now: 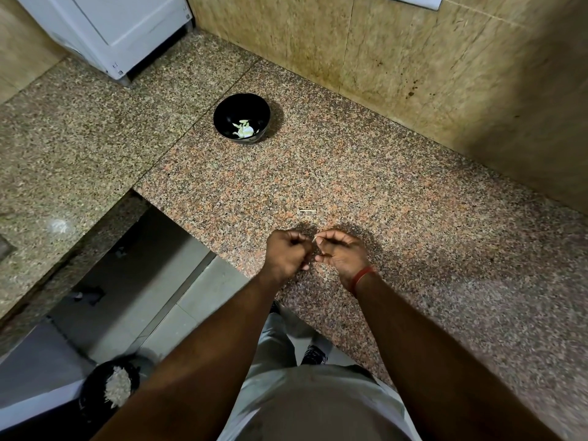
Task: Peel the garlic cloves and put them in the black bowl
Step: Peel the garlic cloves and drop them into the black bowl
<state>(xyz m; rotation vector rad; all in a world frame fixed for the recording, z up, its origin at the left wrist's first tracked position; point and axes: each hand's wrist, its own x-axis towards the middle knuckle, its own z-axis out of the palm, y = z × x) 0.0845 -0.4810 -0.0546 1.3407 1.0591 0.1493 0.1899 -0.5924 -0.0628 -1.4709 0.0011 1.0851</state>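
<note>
My left hand and right hand are together, fingers curled, just above the near edge of the granite counter. Whatever clove they pinch is hidden inside the fingers; only a thin pale sliver pokes up-left from the right hand's grip. A small pale stem piece lies crosswise just beyond. The black bowl sits well apart toward the wall, holding pale peeled cloves.

Left grip fisted, right grip curled, seemingly pinching, knuckles nearly touching
</note>
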